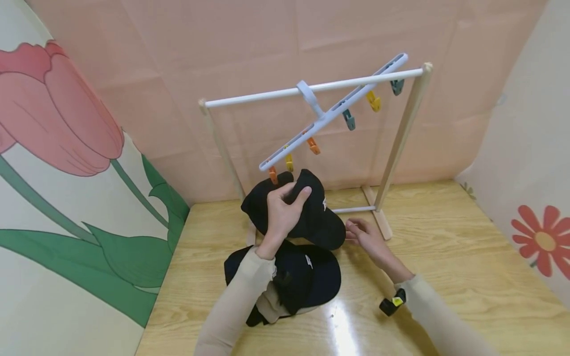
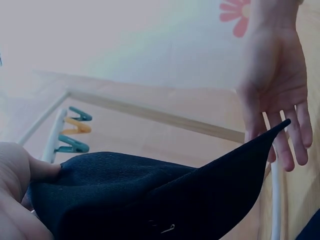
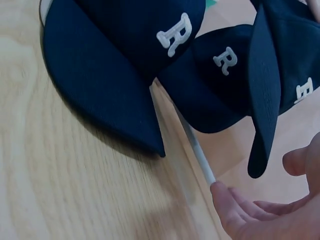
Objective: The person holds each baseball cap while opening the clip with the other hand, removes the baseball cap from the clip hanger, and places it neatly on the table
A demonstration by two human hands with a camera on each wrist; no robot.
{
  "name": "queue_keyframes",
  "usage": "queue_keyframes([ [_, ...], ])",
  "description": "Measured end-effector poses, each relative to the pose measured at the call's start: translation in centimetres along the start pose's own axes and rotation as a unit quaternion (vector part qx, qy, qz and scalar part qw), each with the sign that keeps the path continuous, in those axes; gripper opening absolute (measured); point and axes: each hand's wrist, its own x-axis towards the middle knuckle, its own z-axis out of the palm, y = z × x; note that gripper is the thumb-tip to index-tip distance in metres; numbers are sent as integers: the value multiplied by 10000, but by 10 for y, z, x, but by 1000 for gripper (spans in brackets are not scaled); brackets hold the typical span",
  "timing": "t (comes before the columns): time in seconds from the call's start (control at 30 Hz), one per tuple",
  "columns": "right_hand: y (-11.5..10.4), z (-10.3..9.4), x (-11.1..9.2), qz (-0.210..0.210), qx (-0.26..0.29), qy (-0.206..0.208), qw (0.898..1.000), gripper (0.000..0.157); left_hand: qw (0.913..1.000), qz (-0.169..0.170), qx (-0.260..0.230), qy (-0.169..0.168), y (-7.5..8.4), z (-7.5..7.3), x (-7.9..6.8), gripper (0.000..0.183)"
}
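My left hand (image 1: 283, 211) pinches the crown edge of a dark baseball cap (image 1: 330, 228) above the table. The cap's brim points right, and a white letter shows on its front. Close to the brim tip, but apart from it in the right wrist view, my right hand (image 1: 367, 238) holds nothing, its fingers (image 2: 284, 150) extended. Behind the held cap is another dark cap (image 1: 256, 202), just under the orange clip (image 1: 273, 175) at the hanger's near end; whether the clip grips it is hard to tell. Below, more caps (image 1: 327, 282) lie stacked on the table.
A pale blue clip hanger (image 1: 327, 117) hooks over the white rail (image 1: 258, 98) of a wooden-legged rack. Several coloured clips, such as a yellow clip (image 1: 374, 102), dangle along it. Walls stand behind and on both sides of the wooden table (image 1: 450, 257).
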Motion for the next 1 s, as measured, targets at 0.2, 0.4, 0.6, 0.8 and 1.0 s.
queue_keyframes([
  [0.2, -1, 4, -3, 232, 602, -252, 9976, 51, 10000, 55, -76, 28, 0, 2, -1, 14],
  [0.4, -5, 5, -6, 217, 724, -198, 9969, 44, 9999, -37, -48, -98, 2, 3, -4, 16],
  [0.6, -8, -3, -6, 197, 926, 141, 9954, 38, 9988, -98, -74, -470, 5, 1, -5, 17],
  [0.8, -12, -11, -5, 148, 1007, 179, 9946, 33, 9979, -184, -1, -628, 11, 1, -5, 19],
  [1.0, -14, -18, -6, 32, 902, 160, 9958, 37, 9972, -345, 31, -656, 14, -2, -5, 20],
])
